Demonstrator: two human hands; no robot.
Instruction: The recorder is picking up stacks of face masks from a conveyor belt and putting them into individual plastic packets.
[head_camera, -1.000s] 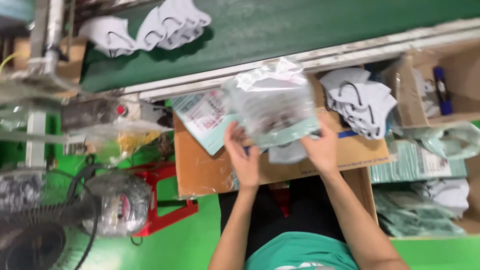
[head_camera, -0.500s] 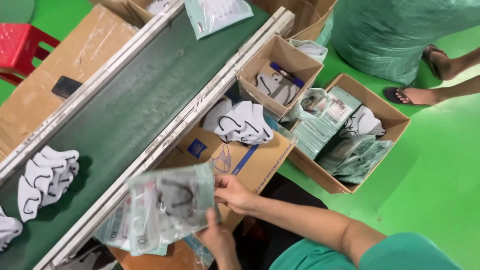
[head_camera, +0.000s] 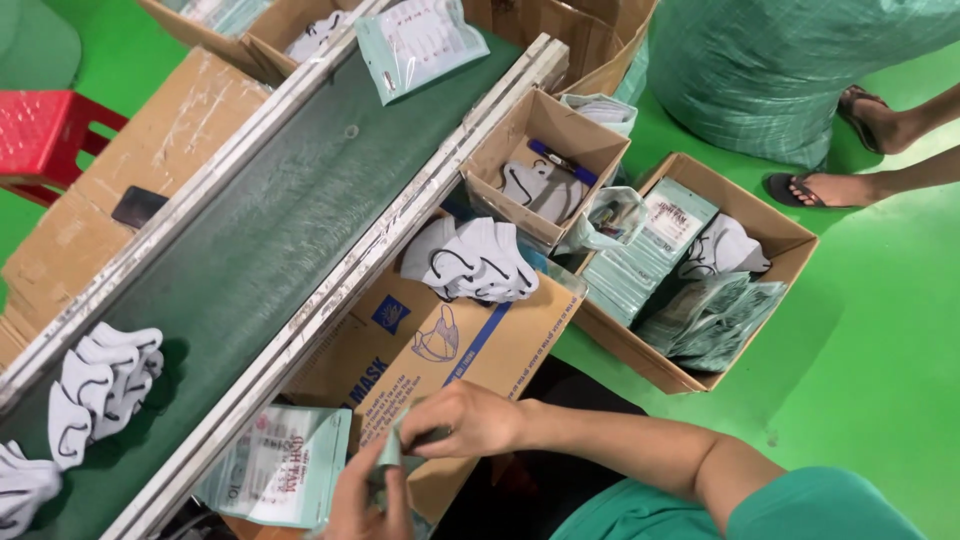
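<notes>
Pinching a small pale-green packet (head_camera: 392, 450) between them, the right hand (head_camera: 465, 420) and left hand (head_camera: 365, 500) meet over the carton (head_camera: 500, 345) near its lower edge. Another packet (head_camera: 280, 465) lies beside the belt (head_camera: 260, 240); masks (head_camera: 470, 262) rest on the carton's far edge.

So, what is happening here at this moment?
A seated person works beside a dark conveyor belt. The right hand and the left hand together pinch a small pale green packet over a cardboard box. A stack of white face masks lies on that box, and a sealed mask pouch rests by the belt rail. More masks ride on the belt. Another person's sandalled feet stand on the green floor.
</notes>
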